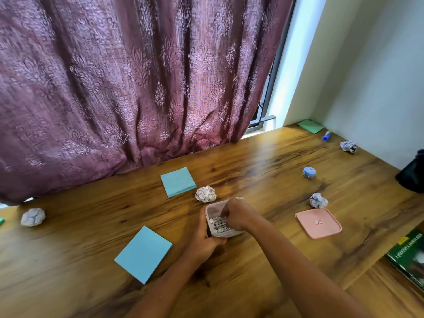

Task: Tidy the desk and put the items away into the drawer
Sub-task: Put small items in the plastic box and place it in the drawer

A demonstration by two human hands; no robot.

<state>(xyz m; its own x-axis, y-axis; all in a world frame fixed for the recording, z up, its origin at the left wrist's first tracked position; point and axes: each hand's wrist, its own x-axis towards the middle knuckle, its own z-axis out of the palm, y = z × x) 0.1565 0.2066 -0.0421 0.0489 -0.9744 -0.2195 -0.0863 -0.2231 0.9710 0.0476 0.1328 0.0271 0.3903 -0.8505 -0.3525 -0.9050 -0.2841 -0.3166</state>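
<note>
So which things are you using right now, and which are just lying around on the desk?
In use: white container, gripped by the left hand; right hand reaching inside; pink lid lying apart.
Lying about: blue note pads, crumpled paper balls, small blue jar, glue stick, green book.

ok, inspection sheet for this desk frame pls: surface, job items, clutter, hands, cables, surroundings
Surface: wooden desk, items scattered across it.
Job's things: white container, lid off, something printed inside; pink lid flat to its right, apart; two blue note pads; green pad and glue stick in the far right corner; small blue-capped jar.
Clutter: four crumpled paper balls.
Hands: left hand grips the container's side; right hand reaches into it, fingers curled, any hold hidden.
Cables: nothing seen.
Surroundings: purple curtain behind; window; wall at right; green book at the right edge.
</note>
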